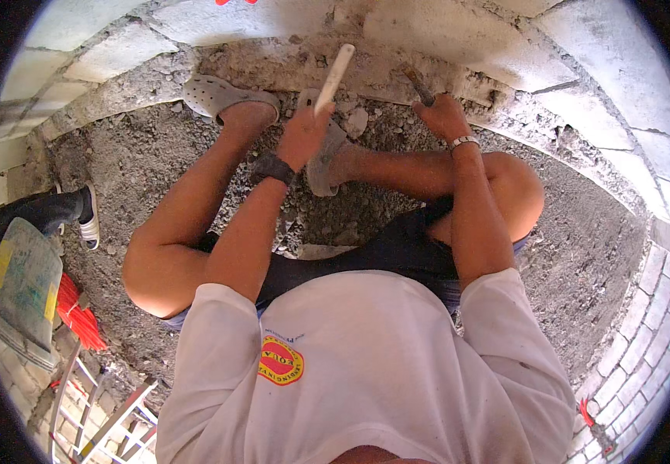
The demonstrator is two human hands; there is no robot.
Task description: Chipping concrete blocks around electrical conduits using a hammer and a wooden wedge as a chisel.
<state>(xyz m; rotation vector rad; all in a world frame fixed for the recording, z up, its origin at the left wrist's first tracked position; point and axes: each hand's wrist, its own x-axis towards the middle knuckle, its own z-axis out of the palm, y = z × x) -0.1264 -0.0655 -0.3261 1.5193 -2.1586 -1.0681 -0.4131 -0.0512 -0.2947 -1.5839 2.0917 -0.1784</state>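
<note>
My left hand (305,134), with a dark band at the wrist, is closed around the lower end of a pale straight handle (335,75). The handle slants up and away and has a small hole near its far end; whether it carries a tool head is hidden. In my right hand (446,119), below a metal bracelet, is a short dark chisel-like tool (422,89) with a rusty brown end. That end points at the rough base of the block wall (451,69). Between my hands a loose stone chunk (356,122) lies on the gravel.
Gravelly soil (578,232) surrounds my bent legs and grey clogs (213,95). Block walls (613,104) curve around. At the left are another person's sandalled foot (88,217), a worn plastic chair (25,284), red tubing (77,313) and a metal ladder (115,420).
</note>
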